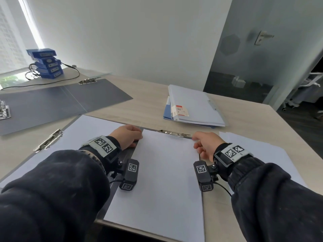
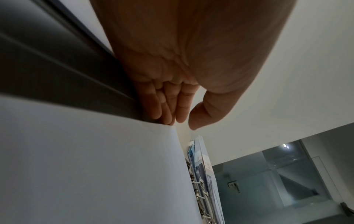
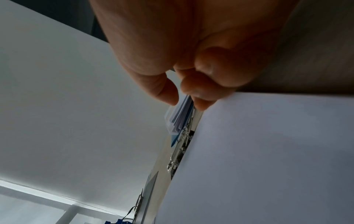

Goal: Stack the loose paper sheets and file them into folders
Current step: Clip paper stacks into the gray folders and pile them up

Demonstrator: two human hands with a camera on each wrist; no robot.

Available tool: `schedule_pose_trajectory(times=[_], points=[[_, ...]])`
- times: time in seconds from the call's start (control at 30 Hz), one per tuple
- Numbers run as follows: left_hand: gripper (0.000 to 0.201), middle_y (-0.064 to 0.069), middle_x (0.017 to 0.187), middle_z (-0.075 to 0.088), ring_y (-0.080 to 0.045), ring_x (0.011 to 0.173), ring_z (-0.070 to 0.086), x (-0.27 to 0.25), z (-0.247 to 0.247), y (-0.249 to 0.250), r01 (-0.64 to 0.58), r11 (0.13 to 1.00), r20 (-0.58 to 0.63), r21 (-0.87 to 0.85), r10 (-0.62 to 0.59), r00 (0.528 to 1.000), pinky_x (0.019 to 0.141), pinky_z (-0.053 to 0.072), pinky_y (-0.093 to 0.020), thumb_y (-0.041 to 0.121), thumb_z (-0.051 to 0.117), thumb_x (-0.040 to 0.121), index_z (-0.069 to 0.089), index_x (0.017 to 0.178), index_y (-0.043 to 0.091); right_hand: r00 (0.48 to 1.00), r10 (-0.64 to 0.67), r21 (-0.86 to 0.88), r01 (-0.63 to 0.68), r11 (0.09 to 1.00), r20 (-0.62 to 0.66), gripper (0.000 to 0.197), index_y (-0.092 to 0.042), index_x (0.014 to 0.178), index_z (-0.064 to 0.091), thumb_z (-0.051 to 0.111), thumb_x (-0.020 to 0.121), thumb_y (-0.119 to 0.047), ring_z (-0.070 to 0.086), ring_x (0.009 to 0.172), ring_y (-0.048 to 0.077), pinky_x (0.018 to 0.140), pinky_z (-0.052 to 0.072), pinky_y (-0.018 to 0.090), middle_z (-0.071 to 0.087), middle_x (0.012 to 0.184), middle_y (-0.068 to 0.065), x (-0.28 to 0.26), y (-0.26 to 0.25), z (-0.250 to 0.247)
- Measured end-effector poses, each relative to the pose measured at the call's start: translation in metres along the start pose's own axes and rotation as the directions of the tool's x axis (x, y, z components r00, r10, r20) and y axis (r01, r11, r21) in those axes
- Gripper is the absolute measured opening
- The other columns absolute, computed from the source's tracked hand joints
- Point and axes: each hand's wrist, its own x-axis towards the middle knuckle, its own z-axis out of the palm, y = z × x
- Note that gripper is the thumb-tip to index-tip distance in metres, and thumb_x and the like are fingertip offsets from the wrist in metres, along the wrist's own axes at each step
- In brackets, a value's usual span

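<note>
An open grey folder [image 1: 126, 151] lies in front of me, its top clip [image 1: 173, 133] at the far edge. A stack of white sheets [image 1: 162, 180] lies on its right half; another white sheet [image 1: 83, 137] covers its left half. My left hand [image 1: 127, 135] rests at the stack's far left corner with straight fingers [image 2: 168, 119] against the paper edge [image 2: 95, 166], thumb apart. My right hand [image 1: 206, 142] is at the far right corner; its loosely curled fingers [image 3: 201, 104] touch the paper [image 3: 268, 151], thumb clear of it. Neither hand pinches the sheets.
A second open grey folder [image 1: 52, 102] lies at the back left. Closed blue and white folders [image 1: 194, 105] are piled at the back right. Loose white sheets [image 1: 262, 154] lie under my right arm. Blue boxes [image 1: 47, 62] and a black cable [image 1: 70, 79] occupy the far left corner.
</note>
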Motion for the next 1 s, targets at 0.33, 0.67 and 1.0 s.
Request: schedule_pose_trajectory(times=[0.33,0.67,1.0], points=[[0.013,-0.009,0.107,0.073,-0.030,0.104,0.070,-0.004,0.000,0.004,-0.017,0.999,0.004,0.051,0.017,1.000,0.095,0.058,-0.046,0.018,0.068,0.087,0.072,0.099,0.017,0.984,-0.174,-0.087,0.177,0.980,0.047,0.019,-0.009,0.108,0.064,0.053,0.096,-0.019,0.057,0.062,0.017,0.049,0.047,0.027,0.062,0.088,0.010,-0.005,-0.024,0.019],[0.014,-0.008,0.102,0.074,-0.029,0.094,0.073,-0.009,-0.001,0.007,-0.029,0.996,0.016,0.084,0.027,1.000,0.094,0.058,-0.048,0.021,0.067,0.085,0.073,0.097,0.020,0.850,-0.383,-0.731,0.513,0.450,0.361,0.051,-0.015,0.151,0.042,0.038,0.100,-0.012,0.037,0.142,0.026,0.115,0.031,0.032,0.039,0.156,0.008,-0.003,-0.054,0.062],[0.013,-0.009,0.104,0.075,-0.028,0.096,0.074,-0.010,-0.003,0.007,-0.024,0.997,0.031,0.076,0.021,0.999,0.093,0.059,-0.047,0.020,0.067,0.086,0.073,0.098,0.019,0.860,-0.362,-0.754,0.497,0.429,0.361,0.064,-0.025,0.156,0.021,0.041,0.096,-0.017,0.054,0.119,0.027,0.100,0.044,0.034,0.049,0.147,0.007,-0.006,-0.049,0.075]])
